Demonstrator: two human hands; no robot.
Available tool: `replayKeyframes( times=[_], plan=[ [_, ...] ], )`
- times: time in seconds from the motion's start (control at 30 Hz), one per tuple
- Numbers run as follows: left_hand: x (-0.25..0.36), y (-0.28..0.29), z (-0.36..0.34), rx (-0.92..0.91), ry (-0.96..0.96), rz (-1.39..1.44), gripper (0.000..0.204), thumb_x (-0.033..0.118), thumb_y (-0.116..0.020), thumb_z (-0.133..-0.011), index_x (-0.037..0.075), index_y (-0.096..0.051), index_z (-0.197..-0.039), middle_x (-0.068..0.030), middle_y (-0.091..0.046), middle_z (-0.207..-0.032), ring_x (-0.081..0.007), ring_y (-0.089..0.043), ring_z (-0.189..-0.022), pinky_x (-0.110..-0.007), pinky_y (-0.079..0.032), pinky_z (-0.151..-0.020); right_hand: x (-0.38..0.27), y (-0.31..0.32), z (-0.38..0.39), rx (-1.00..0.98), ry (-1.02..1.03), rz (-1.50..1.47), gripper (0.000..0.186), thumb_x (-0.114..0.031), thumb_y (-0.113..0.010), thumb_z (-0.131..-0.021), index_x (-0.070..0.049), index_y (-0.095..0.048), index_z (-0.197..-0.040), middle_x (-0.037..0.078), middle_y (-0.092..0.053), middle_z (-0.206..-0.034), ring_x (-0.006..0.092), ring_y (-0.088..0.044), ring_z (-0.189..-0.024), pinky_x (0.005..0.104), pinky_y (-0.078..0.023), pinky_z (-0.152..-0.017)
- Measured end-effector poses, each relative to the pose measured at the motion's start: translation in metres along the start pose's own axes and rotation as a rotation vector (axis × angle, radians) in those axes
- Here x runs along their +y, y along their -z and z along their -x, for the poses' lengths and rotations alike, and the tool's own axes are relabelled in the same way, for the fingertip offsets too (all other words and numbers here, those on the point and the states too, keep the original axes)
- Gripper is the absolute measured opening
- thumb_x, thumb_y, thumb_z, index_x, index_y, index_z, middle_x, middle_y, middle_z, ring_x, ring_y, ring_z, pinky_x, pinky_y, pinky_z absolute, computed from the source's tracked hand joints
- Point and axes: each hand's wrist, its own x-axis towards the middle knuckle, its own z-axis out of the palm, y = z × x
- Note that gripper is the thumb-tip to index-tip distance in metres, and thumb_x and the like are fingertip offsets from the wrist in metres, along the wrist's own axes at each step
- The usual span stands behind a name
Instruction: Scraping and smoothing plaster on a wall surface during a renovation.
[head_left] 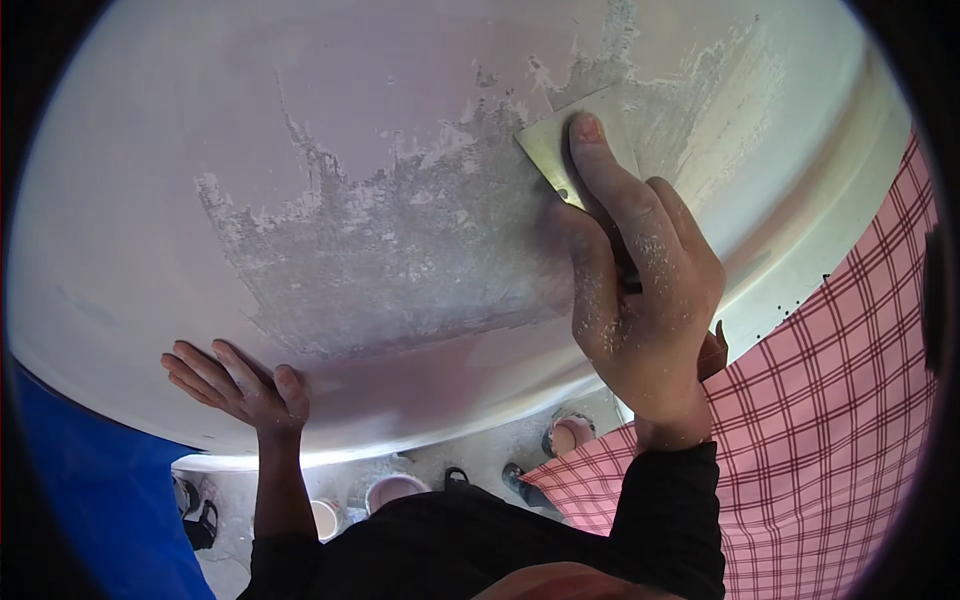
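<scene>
Right hand: the right hand (650,270), right of centre, was closed around a flat metal scraper (545,145); one digit lay stretched along the blade's face, its nail toward the upper edge, and pale specks dotted the skin.
Scraper: it sat just above and right of the frame's middle, tilted, over the upper right part of the grey patch; whether its whole edge met the surface could not be told.
Left hand: the left hand (235,385), at lower left, was open and gripped nothing, its fingers pointing to the upper left, the thumb apart, laid against the lower part of the curved panel (130,200).
Curved panel: pale, pinkish white, it filled most of the upper frame and bowed down to a bright lower rim.
Grey patch: the rough grey patch (420,225) spread across the centre toward the upper right, with ragged edges.
Sleeves: black sleeves (670,510) covered both forearms in part, at the bottom of the frame.
Cloths: a pink checked cloth (800,450) filled the lower right; blue material (90,480) hung at lower left.
Floor: below the rim stood a pinkish bucket (395,487) and, just left of it, a small pale tub (325,520); a dark sandal (204,527) showed farther left.
</scene>
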Motion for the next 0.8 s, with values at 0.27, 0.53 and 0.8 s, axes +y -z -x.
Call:
replayKeyframes(
  times=[0.27,0.53,0.8],
  plan=[
    [-0.004,-0.001,0.004,-0.001,0.003,0.021,0.068,0.052,-0.028,-0.103,0.013,-0.026,-0.159,-0.0275,-0.017,-0.162,-0.0504,-0.014,-0.149,-0.066,-0.01,-0.118,-0.007,-0.002,0.002,-0.024,-0.025,-0.005,0.051,0.007,-0.067,-0.086,-0.003,-0.06,-0.136,0.005,-0.054,-0.073,0.0104,-0.04,-0.057,0.0267,-0.036,-0.05],
    [-0.007,-0.008,0.005,0.019,0.005,0.039,0.067,0.05,-0.028,-0.102,0.014,-0.026,-0.158,-0.0274,-0.02,-0.162,-0.0503,-0.015,-0.149,-0.066,-0.009,-0.118,-0.012,-0.013,0.002,-0.029,-0.022,0.073,0.051,0.006,-0.067,-0.086,-0.002,-0.06,-0.136,0.007,-0.062,-0.08,0.0116,-0.042,-0.059,0.0274,-0.038,-0.05],
    [-0.014,-0.016,0.01,0.026,0.015,0.055,0.067,0.05,-0.028,-0.102,0.014,-0.027,-0.158,-0.0258,-0.019,-0.163,-0.0495,-0.016,-0.149,-0.065,-0.01,-0.118,-0.011,-0.022,0.005,-0.036,-0.01,0.077,0.053,0.005,-0.068,-0.086,-0.002,-0.058,-0.138,0.006,-0.063,-0.082,0.0113,-0.043,-0.06,0.0276,-0.038,-0.05]
  ],
)
